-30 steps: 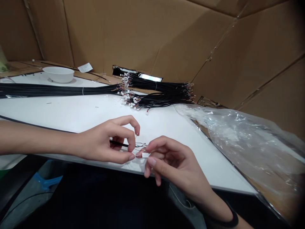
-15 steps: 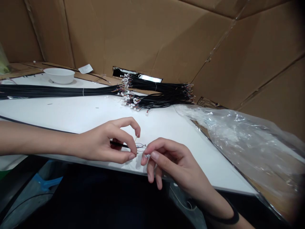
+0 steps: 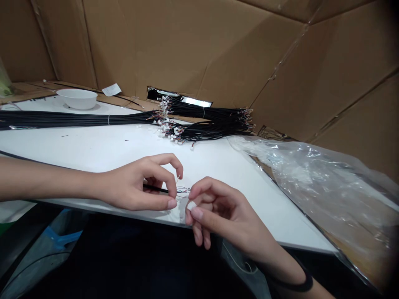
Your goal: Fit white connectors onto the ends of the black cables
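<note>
Head view: left hand pinches the black cable between thumb and fingers, its long axis running left to right across the board; fine wires extend rightward from the cable end. Right hand sits just apart, fingertips closed on a white connector, nearer the wires. Cable bundles lie beyond, well apart from both hands

Soft even light, faint shadows; glare on plastic sheeting (right side); edges darkened, bowed.
</note>
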A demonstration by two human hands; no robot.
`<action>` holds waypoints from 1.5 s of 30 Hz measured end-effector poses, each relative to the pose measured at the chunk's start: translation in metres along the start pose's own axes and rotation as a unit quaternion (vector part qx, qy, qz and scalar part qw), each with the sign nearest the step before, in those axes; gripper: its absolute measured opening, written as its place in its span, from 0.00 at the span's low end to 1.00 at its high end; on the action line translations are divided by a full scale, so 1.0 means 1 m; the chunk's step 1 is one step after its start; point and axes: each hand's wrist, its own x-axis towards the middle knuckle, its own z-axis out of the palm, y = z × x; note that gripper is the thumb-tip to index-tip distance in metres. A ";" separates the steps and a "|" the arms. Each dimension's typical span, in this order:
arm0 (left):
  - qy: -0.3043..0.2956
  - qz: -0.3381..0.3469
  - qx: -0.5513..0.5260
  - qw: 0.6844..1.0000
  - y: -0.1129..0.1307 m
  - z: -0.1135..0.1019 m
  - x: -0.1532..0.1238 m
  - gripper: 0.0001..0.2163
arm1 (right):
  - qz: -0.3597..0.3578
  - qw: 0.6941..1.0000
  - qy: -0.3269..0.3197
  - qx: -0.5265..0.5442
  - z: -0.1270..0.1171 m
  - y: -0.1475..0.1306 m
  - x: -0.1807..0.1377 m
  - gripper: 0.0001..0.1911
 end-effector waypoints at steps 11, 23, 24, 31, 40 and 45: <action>-0.011 -0.022 -0.023 0.999 -0.001 -0.001 0.001 0.05 | -0.014 0.999 0.025 -0.030 0.005 0.001 -0.001 0.04; -0.009 -0.022 -0.019 1.000 -0.001 -0.001 0.002 0.05 | -0.018 0.995 0.034 -0.088 0.005 0.003 0.000 0.05; -0.008 -0.022 -0.021 0.999 -0.001 -0.001 0.002 0.05 | -0.018 0.995 0.033 -0.090 0.005 0.003 0.000 0.05; -0.004 -0.018 -0.026 0.999 -0.002 0.000 0.002 0.05 | -0.024 0.994 0.041 -0.103 0.007 0.004 0.000 0.06; -0.007 -0.027 -0.020 0.999 0.000 -0.001 0.002 0.06 | -0.018 0.991 0.049 -0.127 0.008 0.003 0.000 0.08; -0.006 -0.024 -0.020 0.999 -0.001 -0.001 0.002 0.06 | -0.019 0.988 0.057 -0.140 0.009 0.003 0.000 0.09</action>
